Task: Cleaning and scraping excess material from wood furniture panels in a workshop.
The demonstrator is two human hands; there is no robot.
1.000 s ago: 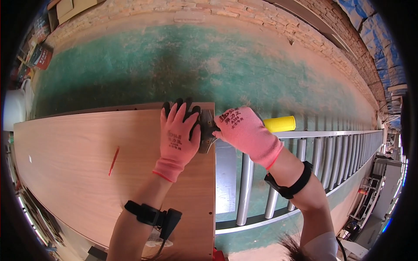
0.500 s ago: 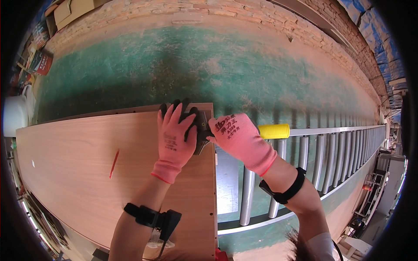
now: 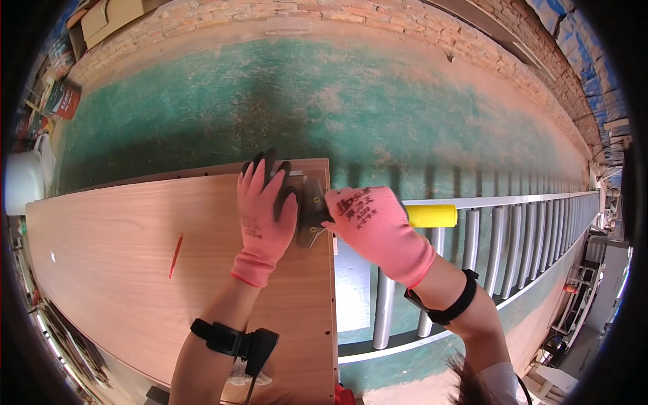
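My right hand, in a pink glove with a dark palm, is closed round a tool just past the right edge of a wood-grain board. The tool's yellow cylindrical handle sticks out to the right of that hand. Its dark, flat head, with brass-coloured screws, rests over the board's far right corner; I cannot make out its exact kind. Beside the head, my gloved left hand lies on the board near its far edge, fingers apart, thumb close against the tool. My right fingertips are mostly hidden.
A red pencil lies on the board. To the right runs a long roller conveyor with metal rollers. Beyond is a green floor up to a brick wall. Tins and a white bucket stand far left.
Both hands have moved slightly apart, the left one leftward. The tool has tilted, its head showing more between my hands, and its yellow handle has shifted right and nearer.
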